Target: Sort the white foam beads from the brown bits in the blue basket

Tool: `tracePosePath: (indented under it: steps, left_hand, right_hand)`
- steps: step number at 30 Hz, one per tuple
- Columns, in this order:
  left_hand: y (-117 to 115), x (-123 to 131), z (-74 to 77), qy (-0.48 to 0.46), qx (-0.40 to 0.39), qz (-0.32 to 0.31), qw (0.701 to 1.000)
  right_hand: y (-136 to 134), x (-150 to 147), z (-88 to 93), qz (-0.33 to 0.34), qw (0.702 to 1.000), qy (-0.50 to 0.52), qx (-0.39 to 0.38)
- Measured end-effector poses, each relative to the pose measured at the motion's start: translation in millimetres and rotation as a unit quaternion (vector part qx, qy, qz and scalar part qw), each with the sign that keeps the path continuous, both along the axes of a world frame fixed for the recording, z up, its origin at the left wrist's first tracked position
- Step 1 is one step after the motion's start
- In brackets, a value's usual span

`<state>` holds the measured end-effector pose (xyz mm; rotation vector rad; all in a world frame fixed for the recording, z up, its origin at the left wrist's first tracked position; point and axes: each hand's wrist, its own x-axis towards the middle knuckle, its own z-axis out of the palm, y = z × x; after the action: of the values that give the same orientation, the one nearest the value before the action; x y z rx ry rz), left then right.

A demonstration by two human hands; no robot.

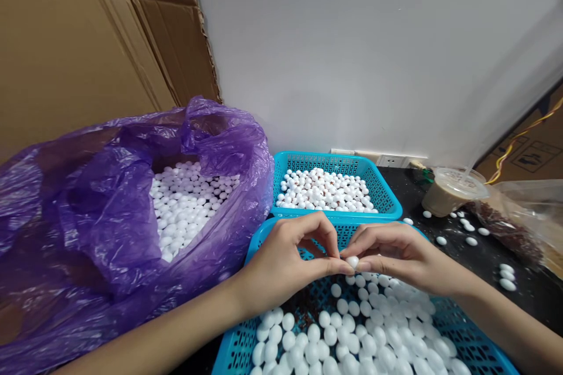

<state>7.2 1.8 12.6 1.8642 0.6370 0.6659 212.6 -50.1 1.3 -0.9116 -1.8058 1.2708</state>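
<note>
My left hand [292,258] and my right hand [398,255] meet above the near blue basket [233,340]. Between their thumbs and fingertips they pinch one small white egg-shaped ball [352,261], both hands touching it. Beneath them the basket holds many similar white balls [331,335], with dark reddish-brown bits [305,307] on its mesh floor at the left. Just behind stands a second blue basket [387,202] with more white balls [325,187], some showing reddish-brown specks. The fingers partly cover the pinched ball and the near basket's back rim.
To the left, a purple plastic bag [109,217] gapes around many white balls [189,205]. On the dark tabletop [461,258] at right are loose balls [507,276], a lidded drink cup [453,190] and a clear bag of reddish-brown bits [505,228]. Cardboard [88,41] and a wall socket [391,161] stand behind.
</note>
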Motion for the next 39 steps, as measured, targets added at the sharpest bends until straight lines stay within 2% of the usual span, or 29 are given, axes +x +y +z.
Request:
tracePosePath:
  steps: [5,11,16,22,24,29,31,39]
  left_hand:
    - [0.5,-0.4,-0.9,0.012,0.014,0.007,1.0]
    - [1.2,-0.6,-0.6,0.019,0.053,0.02,0.998]
    - [1.6,-0.7,-0.3,0.062,0.071,0.021,0.995]
    - [2.0,-1.1,-2.8,0.09,0.079,0.001,0.993]
    - [1.9,-1.3,-4.7,0.107,0.082,-0.015,0.991]
    - [1.4,-2.1,-8.1,0.13,0.113,-0.025,0.985]
    - [1.4,-2.5,-8.5,0.128,0.118,-0.023,0.984]
    - [2.0,-2.4,-9.9,0.166,0.115,-0.041,0.979]
  right_hand:
    - [1.0,-0.3,0.3,-0.002,1.0,-0.005,0.008]
    - [2.8,0.8,-3.4,-0.039,0.999,-0.012,0.023]
    - [5.8,0.9,-3.4,-0.054,0.998,-0.021,0.034]
    - [5.3,-0.8,-6.0,-0.078,0.997,-0.017,0.004]
    - [7.5,-0.6,-8.9,-0.112,0.994,-0.014,0.007]
    - [19.6,6.9,-15.8,-0.254,0.965,0.057,0.037]
    - [22.8,10.2,-16.4,-0.283,0.956,0.065,0.039]
    - [20.5,10.0,-18.3,-0.252,0.966,0.025,0.047]
